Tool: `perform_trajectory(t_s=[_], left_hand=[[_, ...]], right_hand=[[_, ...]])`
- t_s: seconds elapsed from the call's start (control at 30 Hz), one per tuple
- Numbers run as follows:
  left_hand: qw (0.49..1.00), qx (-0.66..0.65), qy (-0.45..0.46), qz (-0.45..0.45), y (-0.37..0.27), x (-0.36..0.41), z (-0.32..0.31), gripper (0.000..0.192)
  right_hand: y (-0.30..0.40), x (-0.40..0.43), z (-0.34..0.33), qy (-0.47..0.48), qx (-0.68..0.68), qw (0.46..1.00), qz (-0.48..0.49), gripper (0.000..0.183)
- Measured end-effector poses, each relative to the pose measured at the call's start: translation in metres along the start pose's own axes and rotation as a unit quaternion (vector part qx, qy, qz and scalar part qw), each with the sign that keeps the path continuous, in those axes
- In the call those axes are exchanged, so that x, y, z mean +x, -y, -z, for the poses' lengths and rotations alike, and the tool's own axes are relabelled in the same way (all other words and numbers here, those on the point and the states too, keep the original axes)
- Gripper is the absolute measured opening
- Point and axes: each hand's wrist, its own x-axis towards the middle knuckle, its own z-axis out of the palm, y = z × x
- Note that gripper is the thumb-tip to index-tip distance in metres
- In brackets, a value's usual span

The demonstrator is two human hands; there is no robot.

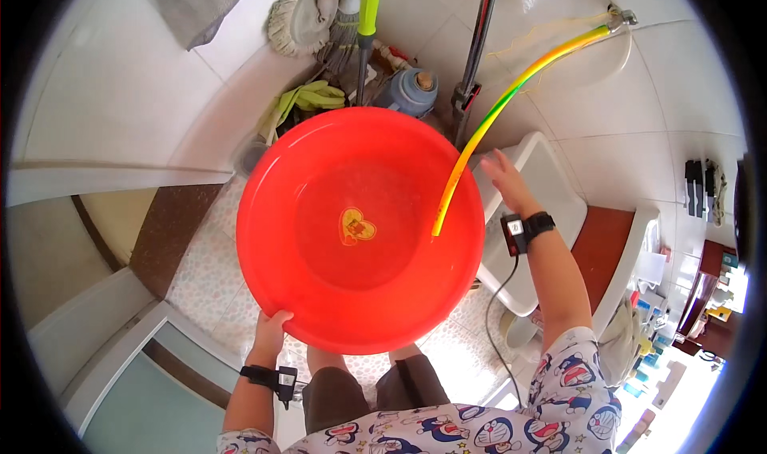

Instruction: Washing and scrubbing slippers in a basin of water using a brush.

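Observation:
A large red plastic basin is in front of my legs, with a yellow heart-shaped decal on its bottom. My left hand grips its near-left rim, thumb on top and fingers hidden below. Off the basin's right side is my right hand, its fingers apart and holding nothing. A yellow hose with green and orange stretches curves down from a metal tap on the tiled wall. The hose's free end hangs over the inside of the basin's right wall.
To the right stands a white washbasin. Behind the red basin are a blue water jug, a mop, green rubber gloves and upright poles. A glass-panelled door is at lower left. Pebble-patterned tiles cover the floor.

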Motion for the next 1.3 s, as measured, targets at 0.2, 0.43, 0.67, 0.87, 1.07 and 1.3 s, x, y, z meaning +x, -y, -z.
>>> perform_trajectory(t_s=[0.2,0.43,0.67,0.87,1.07,1.3], left_hand=[[0.999,-0.047,0.004,0.01,-0.002,-0.001,0.02,0.044],[0.997,-0.06,0.032,0.043,-0.024,0.017,0.002,0.04],[0.997,0.001,0.047,0.065,-0.025,0.017,0.004,0.042],[0.998,-0.02,0.022,0.064,-0.013,-0.004,0.01,0.038],[0.996,-0.059,-0.002,0.065,-0.001,-0.005,0.018,0.043],[0.999,-0.021,-0.006,-0.029,-0.007,0.04,0.011,0.042]], right_hand=[[0.036,0.013,-0.042,0.104,0.071,0.992,-0.018,0.041],[0.046,0.017,-0.052,0.055,0.042,0.994,0.087,0.021],[0.043,-0.004,-0.063,0.076,0.083,0.986,0.119,0.038],[0.022,-0.045,-0.078,0.205,0.264,0.942,-0.014,0.047],[0.055,-0.089,-0.081,0.234,0.241,0.941,-0.043,0.056],[0.053,-0.091,-0.089,0.259,0.269,0.928,0.007,0.062]])
